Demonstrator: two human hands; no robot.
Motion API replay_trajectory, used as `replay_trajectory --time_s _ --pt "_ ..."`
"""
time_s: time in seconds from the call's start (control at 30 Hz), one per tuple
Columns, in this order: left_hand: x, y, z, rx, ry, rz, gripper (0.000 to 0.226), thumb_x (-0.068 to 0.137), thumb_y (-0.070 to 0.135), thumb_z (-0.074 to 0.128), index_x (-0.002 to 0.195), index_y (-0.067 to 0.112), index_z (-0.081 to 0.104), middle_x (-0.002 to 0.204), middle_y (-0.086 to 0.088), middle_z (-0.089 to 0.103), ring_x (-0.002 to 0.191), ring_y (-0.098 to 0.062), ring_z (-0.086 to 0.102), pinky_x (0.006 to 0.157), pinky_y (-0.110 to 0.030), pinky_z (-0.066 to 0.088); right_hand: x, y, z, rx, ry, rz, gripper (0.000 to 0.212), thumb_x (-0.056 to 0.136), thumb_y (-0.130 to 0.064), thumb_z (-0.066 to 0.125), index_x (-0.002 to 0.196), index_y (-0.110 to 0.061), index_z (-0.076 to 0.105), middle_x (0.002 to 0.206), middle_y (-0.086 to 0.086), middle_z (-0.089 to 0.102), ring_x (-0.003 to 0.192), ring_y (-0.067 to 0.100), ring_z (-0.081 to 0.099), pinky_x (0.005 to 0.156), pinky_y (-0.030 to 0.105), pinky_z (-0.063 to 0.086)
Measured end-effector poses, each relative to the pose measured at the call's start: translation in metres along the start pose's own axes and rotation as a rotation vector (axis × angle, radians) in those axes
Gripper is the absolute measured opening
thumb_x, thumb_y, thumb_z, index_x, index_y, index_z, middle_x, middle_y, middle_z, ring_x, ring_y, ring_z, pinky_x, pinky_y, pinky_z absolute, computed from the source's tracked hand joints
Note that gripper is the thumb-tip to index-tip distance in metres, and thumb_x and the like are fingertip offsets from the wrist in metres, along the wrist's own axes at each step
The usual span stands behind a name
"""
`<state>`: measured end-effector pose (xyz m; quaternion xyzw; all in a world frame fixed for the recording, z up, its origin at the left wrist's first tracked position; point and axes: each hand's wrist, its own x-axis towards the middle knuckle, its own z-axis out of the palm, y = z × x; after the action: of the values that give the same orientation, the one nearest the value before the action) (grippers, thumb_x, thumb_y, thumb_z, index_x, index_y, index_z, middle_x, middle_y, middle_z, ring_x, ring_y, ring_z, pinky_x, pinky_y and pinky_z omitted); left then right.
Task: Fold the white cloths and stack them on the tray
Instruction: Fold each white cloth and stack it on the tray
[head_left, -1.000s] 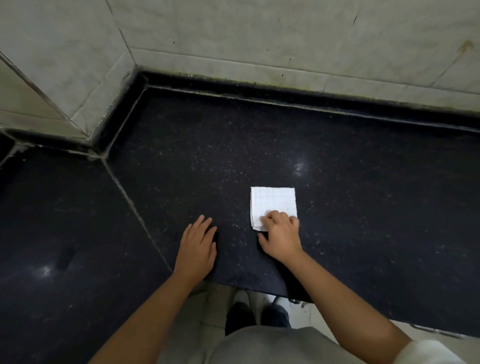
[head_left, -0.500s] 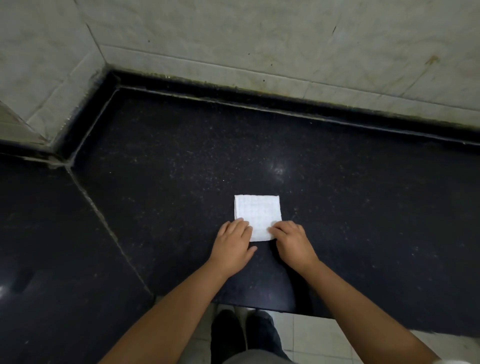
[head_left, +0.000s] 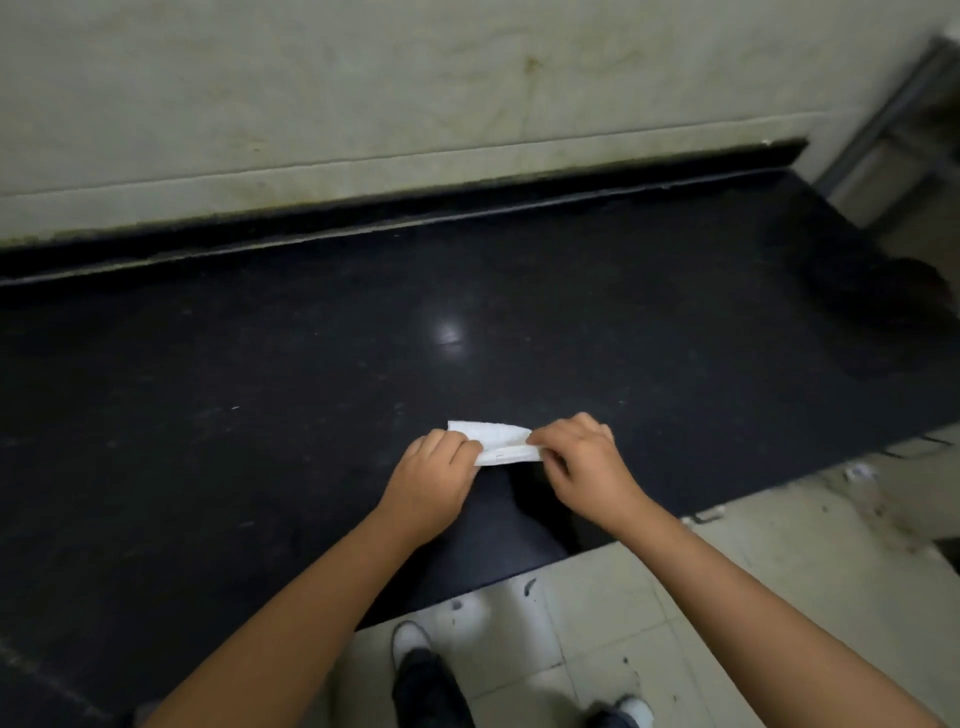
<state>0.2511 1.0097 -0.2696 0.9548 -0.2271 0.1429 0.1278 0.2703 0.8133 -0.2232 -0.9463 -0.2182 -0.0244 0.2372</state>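
A: Head view: black counter (head_left: 311, 389), then both hands at six o'clock, pinching the white cloth (head_left: 498, 441) between them.

B: Left hand (head_left: 434, 478) and right hand (head_left: 582, 462) grip opposite ends; uneven pull could skew the fold. No tray visible.

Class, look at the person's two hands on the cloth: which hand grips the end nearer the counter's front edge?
The left hand. It pinches the white cloth at its nearer, lower end, while the right hand holds the opposite end, farther along the black counter.
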Motion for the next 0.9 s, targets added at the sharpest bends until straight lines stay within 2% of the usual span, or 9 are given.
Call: replay_trajectory --time_s 0.13,0.23,0.33,0.43,0.47,0.53,0.63,0.73,0.9 --pt "0.077 0.090 0.005 0.020 -0.012 0.135 0.030 0.083 0.026 0.039 0.081 0.014 0.067 0.071 0.000 0.063 0.059 -0.019 0.059 0.051 -0.022 0.047 -0.047 0.087 -0.072 0.022 0.075 0.182 0.034 0.077 -0.017 0.039 0.093 -0.010 0.069 0.091 0.009 0.070 0.085 0.033 0.061 0.078 0.038 0.044" --pt "0.135 0.170 0.018 0.004 -0.012 0.254 0.033 0.083 0.028 0.039 0.077 0.012 0.068 0.068 -0.003 0.063 0.056 -0.022 0.060 0.044 -0.023 0.047 -0.093 0.151 -0.130 0.054 0.162 0.282 0.029 0.080 -0.009 0.044 0.095 -0.005 0.068 0.097 0.012 0.069 0.094 0.028 0.063 0.082 0.026 0.041" --pt "0.189 0.255 0.028 -0.049 -0.076 0.339 0.035 0.084 0.030 0.038 0.080 0.012 0.067 0.070 -0.004 0.062 0.054 -0.023 0.062 0.037 -0.024 0.045 -0.141 0.207 -0.190 0.086 0.245 0.381 0.023 0.081 0.007 0.049 0.094 0.000 0.067 0.094 0.016 0.067 0.090 0.030 0.062 0.076 0.020 0.037" --pt "0.239 0.329 0.035 -0.142 -0.125 0.417 0.038 0.085 0.031 0.036 0.086 0.008 0.066 0.075 -0.009 0.062 0.054 -0.028 0.062 0.036 -0.029 0.049 -0.179 0.256 -0.245 0.098 0.323 0.478 0.026 0.075 0.011 0.053 0.095 0.001 0.066 0.093 0.017 0.065 0.079 0.027 0.060 0.075 0.012 0.040" --pt "0.255 0.350 0.038 -0.167 -0.129 0.446 0.039 0.085 0.031 0.036 0.087 0.006 0.066 0.077 -0.011 0.062 0.055 -0.031 0.062 0.038 -0.033 0.051 -0.190 0.270 -0.261 0.080 0.340 0.498 0.027 0.073 0.011 0.055 0.095 0.001 0.067 0.094 0.017 0.065 0.077 0.022 0.057 0.071 0.006 0.038" --pt "0.287 0.389 0.042 -0.205 -0.115 0.519 0.040 0.085 0.030 0.037 0.090 0.003 0.065 0.081 -0.014 0.063 0.060 -0.034 0.063 0.043 -0.039 0.053 -0.208 0.299 -0.291 0.031 0.369 0.534 0.026 0.072 0.010 0.057 0.094 0.000 0.068 0.092 0.017 0.066 0.077 0.022 0.056 0.066 0.009 0.033" --pt "0.336 0.441 0.045 -0.284 -0.138 0.526 0.033 0.090 0.025 0.045 0.102 0.000 0.064 0.099 -0.016 0.062 0.085 -0.035 0.063 0.068 -0.046 0.055 -0.221 0.341 -0.335 -0.014 0.427 0.571 0.020 0.075 0.007 0.059 0.090 0.001 0.069 0.089 0.018 0.068 0.086 0.029 0.061 0.066 0.013 0.026" --pt "0.391 0.480 0.052 -0.326 -0.141 0.532 0.028 0.092 0.018 0.050 0.112 0.002 0.062 0.110 -0.014 0.060 0.102 -0.031 0.058 0.085 -0.043 0.049 -0.220 0.385 -0.380 -0.069 0.432 0.573 0.019 0.078 0.001 0.060 0.094 -0.001 0.070 0.094 0.016 0.069 0.088 0.026 0.060 0.066 0.014 0.025" --pt "0.508 0.528 0.065 -0.357 -0.038 0.543 0.025 0.091 0.012 0.054 0.114 0.004 0.061 0.109 -0.012 0.062 0.106 -0.026 0.056 0.088 -0.033 0.043 -0.178 0.468 -0.470 -0.086 0.452 0.535 0.018 0.080 -0.001 0.060 0.095 0.000 0.069 0.098 0.014 0.069 0.076 0.012 0.048 0.058 0.018 0.029"
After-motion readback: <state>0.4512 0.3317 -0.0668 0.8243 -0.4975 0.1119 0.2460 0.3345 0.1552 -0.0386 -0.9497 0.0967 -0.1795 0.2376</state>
